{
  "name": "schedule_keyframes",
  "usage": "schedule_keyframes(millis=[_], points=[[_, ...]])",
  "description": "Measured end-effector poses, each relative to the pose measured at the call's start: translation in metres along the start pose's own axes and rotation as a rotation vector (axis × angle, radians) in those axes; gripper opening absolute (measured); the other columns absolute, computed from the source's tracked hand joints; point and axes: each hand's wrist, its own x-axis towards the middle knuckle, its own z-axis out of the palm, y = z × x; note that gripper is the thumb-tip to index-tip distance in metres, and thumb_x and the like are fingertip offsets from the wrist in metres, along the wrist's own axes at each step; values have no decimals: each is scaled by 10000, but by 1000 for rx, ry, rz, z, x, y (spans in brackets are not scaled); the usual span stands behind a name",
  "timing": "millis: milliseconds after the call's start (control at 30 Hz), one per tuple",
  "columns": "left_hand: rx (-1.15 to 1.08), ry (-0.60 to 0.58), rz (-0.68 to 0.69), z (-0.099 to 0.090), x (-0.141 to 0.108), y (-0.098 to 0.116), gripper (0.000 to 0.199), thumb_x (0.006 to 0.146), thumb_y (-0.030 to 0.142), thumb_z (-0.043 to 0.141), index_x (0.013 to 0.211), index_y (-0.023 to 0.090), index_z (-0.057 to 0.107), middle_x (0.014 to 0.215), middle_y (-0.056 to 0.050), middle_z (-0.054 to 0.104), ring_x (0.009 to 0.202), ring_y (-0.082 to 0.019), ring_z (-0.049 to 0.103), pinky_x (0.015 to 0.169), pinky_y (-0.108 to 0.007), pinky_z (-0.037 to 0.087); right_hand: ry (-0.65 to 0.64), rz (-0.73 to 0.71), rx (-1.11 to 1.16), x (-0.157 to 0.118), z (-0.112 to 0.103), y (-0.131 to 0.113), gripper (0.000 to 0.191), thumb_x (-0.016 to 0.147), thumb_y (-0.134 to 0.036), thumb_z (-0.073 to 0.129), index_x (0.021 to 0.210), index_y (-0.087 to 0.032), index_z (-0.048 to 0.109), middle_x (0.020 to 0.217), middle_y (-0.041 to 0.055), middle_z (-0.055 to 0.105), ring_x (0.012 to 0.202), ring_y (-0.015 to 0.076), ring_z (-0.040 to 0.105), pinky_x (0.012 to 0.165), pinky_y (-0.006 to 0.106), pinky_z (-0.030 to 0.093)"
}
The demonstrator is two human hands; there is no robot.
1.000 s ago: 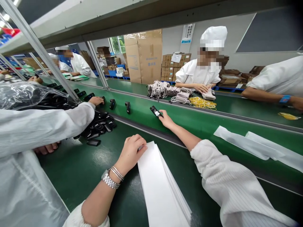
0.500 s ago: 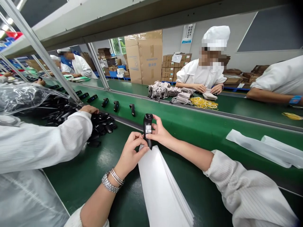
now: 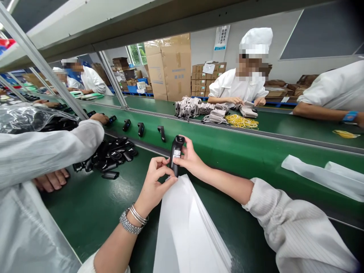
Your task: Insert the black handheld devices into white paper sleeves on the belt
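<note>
Upright in my right hand (image 3: 191, 155) is a black handheld device (image 3: 175, 153) with a small white label, gripped between thumb and fingers. Its lower end meets the top edge of a stack of long white plastic bags (image 3: 187, 223) on the green bench. My left hand (image 3: 156, 180), wearing a watch and bangles, is closed in a pinch at the top bag's mouth, right beside the device's lower end. The fingertips partly hide the bag's edge. Whether the device's tip is inside the bag cannot be made out.
Several black devices (image 3: 141, 129) stand in a row on the green conveyor. A co-worker's sleeve (image 3: 57, 151) reaches past a pile of black parts (image 3: 113, 153) at left. White bags (image 3: 321, 176) lie at right. Opposite, a person handles grey bundles (image 3: 196, 107) near yellow bands (image 3: 241, 121).
The top bag has shifted left and spread away from the stack. The device has tilted slightly, its lower end moving left. The co-worker's hand at left has moved up to the conveyor row.
</note>
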Motion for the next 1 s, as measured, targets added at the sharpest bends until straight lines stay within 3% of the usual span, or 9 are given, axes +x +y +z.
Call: schedule_keyframes(millis=[200,367,433,567,700,767,867,1000], points=[[43,-4,-38,0,0,1,116,840,273,689,767,194,648,1100,-67,455,1076,-218,512,1020,-398,459,107,-107,29,5,-6,-14,816,733,-320,780,1337,-407,238,1131,-6,494,837,155,701,818,399,605],[59,32,-39,0,0,0,140,843,275,680,751,191,616,1097,-63,457,1088,-218,514,1008,-389,466,49,-38,-1,3,-4,-9,849,728,-309,776,1370,-416,230,1171,7,501,829,150,691,775,371,600],[61,46,-32,-1,-1,-1,146,861,295,661,766,195,615,1108,-64,456,1108,-221,516,1007,-387,475,22,1,-62,-1,1,-4,779,737,-316,762,1358,-385,298,1179,20,517,858,156,676,766,348,584],[123,180,-20,-3,-2,-1,156,885,323,627,788,203,610,1100,-62,456,1127,-222,501,1026,-391,461,-90,111,-189,-11,9,7,297,874,-438,602,1107,-253,589,1112,35,587,934,157,620,791,297,523],[136,332,-111,-3,-2,-3,160,894,319,597,787,203,577,1042,-56,470,1057,-206,522,932,-352,485,-335,296,-100,-21,18,13,309,771,-464,730,820,-184,607,794,-15,584,745,118,558,720,264,464],[101,331,-164,-3,0,-5,179,902,338,580,785,203,569,1018,-53,494,1011,-195,541,863,-321,496,-366,377,-23,-22,21,12,372,695,-465,792,731,-183,553,683,-44,529,636,96,508,638,242,432],[94,250,-217,-5,3,-11,217,927,371,527,800,202,576,953,-42,542,919,-178,558,791,-301,485,-190,353,43,-13,17,-1,414,713,-544,744,772,-202,518,633,-52,510,555,96,491,560,234,408],[266,-63,-305,-11,3,-21,250,858,438,608,782,200,590,868,-16,548,782,-172,545,741,-319,466,89,96,-217,15,-22,-36,329,868,-553,532,912,-228,514,656,-33,557,597,148,550,597,271,441]])
